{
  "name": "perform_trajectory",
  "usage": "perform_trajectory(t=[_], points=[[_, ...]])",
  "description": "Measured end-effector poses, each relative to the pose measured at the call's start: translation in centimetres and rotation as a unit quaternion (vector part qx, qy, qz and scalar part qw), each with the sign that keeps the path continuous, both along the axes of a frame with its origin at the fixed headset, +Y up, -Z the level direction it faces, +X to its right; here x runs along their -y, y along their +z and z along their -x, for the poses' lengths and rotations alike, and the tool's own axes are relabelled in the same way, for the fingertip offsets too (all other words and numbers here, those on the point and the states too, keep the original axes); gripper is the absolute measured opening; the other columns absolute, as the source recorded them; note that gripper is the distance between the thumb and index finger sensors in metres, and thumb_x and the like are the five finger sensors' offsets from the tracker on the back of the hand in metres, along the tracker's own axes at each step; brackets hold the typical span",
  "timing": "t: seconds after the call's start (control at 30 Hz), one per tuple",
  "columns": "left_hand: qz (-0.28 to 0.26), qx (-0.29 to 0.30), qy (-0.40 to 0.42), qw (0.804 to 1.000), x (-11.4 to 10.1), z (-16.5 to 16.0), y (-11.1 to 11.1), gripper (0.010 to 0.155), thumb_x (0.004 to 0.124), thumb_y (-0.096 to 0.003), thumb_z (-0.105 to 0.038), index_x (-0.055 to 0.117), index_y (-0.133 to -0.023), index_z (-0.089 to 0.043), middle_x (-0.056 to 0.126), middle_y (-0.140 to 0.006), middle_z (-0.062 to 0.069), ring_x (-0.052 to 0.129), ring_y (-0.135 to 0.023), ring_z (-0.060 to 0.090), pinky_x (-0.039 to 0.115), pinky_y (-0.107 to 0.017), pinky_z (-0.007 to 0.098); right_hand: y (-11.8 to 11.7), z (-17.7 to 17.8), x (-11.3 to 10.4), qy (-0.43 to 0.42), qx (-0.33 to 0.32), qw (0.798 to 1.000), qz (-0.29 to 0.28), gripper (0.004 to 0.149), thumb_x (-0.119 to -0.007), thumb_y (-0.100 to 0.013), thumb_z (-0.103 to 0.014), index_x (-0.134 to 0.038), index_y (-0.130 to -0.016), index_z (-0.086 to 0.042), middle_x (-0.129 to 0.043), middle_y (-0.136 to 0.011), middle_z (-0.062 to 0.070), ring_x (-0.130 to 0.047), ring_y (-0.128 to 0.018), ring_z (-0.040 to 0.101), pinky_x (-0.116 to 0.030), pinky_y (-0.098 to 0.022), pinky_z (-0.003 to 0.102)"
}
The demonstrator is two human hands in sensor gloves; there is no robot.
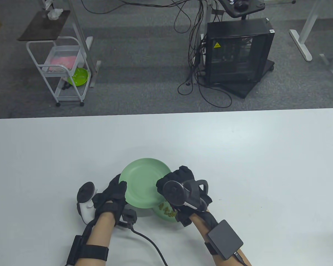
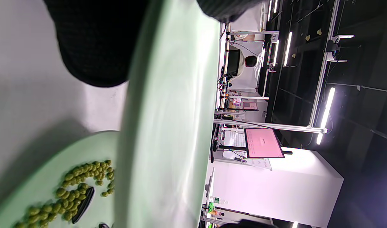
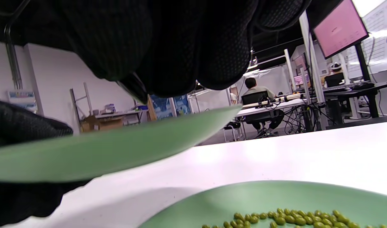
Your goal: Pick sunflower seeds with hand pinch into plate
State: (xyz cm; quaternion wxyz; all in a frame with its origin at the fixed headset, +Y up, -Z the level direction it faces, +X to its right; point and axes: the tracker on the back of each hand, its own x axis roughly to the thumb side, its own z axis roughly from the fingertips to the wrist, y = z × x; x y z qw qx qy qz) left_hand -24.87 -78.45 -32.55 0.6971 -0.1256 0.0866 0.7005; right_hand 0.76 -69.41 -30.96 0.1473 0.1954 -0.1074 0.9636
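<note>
Two pale-green round plates sit between the hands on a white matte tabletop (image 1: 238,155) w/ rounded corners. Beyond the hands, past the table's far edge: grey carpet, a black PC tower (image 1: 238,52) w/ tangled cables ahead of the R hand, and a white wheeled cart (image 1: 63,72) holding a bright green bowl ahead of the L hand. Wrist views show a lab room w/ strip lights, a pink-lit monitor (image 2: 263,143) and a seated person at a desk, back to the cam. Upper empty green plate (image 1: 144,183) is off the table and tilted, overlapping the lower green plate (image 1: 166,217), which lies flat on the table right under the R hand. Small green sunflower seeds (image 3: 294,218) lie in a loose cluster on the lower plate. Left hand (image 1: 113,194) in black glove grips the upper plate's L rim, thumb curled over the top edge, palm facing the plate. Right hand (image 1: 180,180) holds the opposite rim, fingers curled over it, tracker on its back facing up. Hands apart, one each side of the upper plate, forearms angling in toward it.
</note>
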Motion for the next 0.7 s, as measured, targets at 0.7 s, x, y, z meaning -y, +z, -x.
perform_trajectory(t=[0.7], points=[[-0.002,0.011,0.012,1.0,0.1,-0.2,-0.1,0.067,0.065,-0.0507,-0.029,0.038,-0.106,-0.004,0.07,-0.093,0.019,0.101,-0.065,0.024,0.092,-0.043,0.038,0.7,1.5,0.6,0.082,-0.001,0.996,-0.025,0.035,-0.079,-0.035,-0.048,-0.086,-0.07,-0.044,-0.088,-0.076,-0.013,-0.087,-0.08,0.015,-0.051,-0.075,0.058]])
